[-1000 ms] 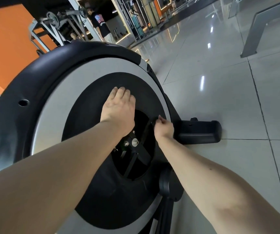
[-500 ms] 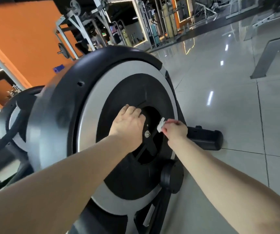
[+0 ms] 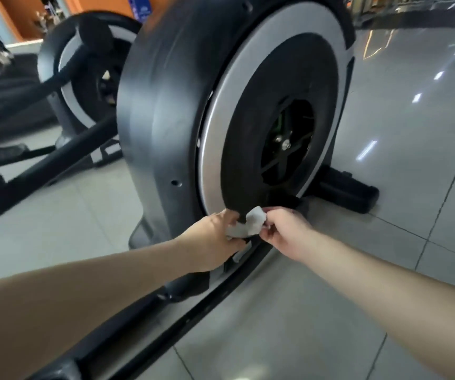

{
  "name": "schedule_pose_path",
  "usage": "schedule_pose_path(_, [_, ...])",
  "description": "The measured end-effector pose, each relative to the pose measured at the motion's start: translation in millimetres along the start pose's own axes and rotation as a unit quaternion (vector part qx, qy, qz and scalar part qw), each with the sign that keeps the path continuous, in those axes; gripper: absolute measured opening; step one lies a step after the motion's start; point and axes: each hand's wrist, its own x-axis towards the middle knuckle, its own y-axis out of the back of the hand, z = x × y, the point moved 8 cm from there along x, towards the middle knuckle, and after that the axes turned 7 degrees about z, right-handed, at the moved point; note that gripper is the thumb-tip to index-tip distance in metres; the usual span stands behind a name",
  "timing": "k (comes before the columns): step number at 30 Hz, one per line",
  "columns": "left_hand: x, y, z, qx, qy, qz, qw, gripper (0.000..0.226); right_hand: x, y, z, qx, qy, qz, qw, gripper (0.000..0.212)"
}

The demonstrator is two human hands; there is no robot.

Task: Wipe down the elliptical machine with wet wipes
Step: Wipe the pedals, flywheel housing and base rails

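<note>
at centre frame, just below the bottom edge of the elliptical machine's (image 3: 166, 105) black disc (image 3: 275, 105), both hands grip one crumpled white wet wipe (image 3: 251, 222). the left hand (image 3: 215, 237) curls round its lower end and the right hand (image 3: 284, 231) pinches its upper end. a second elliptical (image 3: 83, 78) stands in the upper left, on the grey tiled floor (image 3: 412, 133).

Elliptical machine (image 3: 166, 119) at centre, on the floor (image 3: 385, 256). Base foot (image 3: 358, 196) behind it, to the right. Second machine (image 3: 83, 78) behind, to the left. Rail (image 3: 144, 330) from lower left up to the housing's base. Wet wipe (image 3: 252, 222) before the housing's lower edge, pinched between left hand (image 3: 210, 239) and right hand (image 3: 284, 231).
</note>
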Motion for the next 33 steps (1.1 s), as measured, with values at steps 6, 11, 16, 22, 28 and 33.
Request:
schedule_pose_path(6, [-42, -47, -52, -0.179, 0.077, -0.115, 0.974, 0.022, -20, -27, 88, -0.032, -0.098, -0.120, 0.987, 0.024])
schedule_pose_path(11, [-49, -83, -100, -0.174, 0.125, -0.130, 0.968, 0.017, -29, -30, 137, -0.207, -0.061, -0.194, 0.957, 0.015])
schedule_pose_path(16, [-61, -122, -123, -0.140, 0.140, -0.192, 0.961, 0.024, -24, -3, 166, -0.403, -0.013, -0.169, 0.899, 0.020])
schedule_pose_path(22, [-60, -134, -144, -0.229, 0.202, -0.074, 0.949, 0.019, -10, 9, 176, -0.482, -0.005, -0.102, 0.870, 0.010])
schedule_pose_path(28, [-71, -148, -151, -0.229, 0.193, -0.078, 0.951, 0.013, -7, 8, 198, -0.355, -0.104, -0.071, 0.926, 0.020])
schedule_pose_path(33, [-67, -151, -153, -0.193, 0.177, -0.078, 0.962, 0.010, -11, -1, 222, -0.320, -0.172, -0.153, 0.919, 0.024])
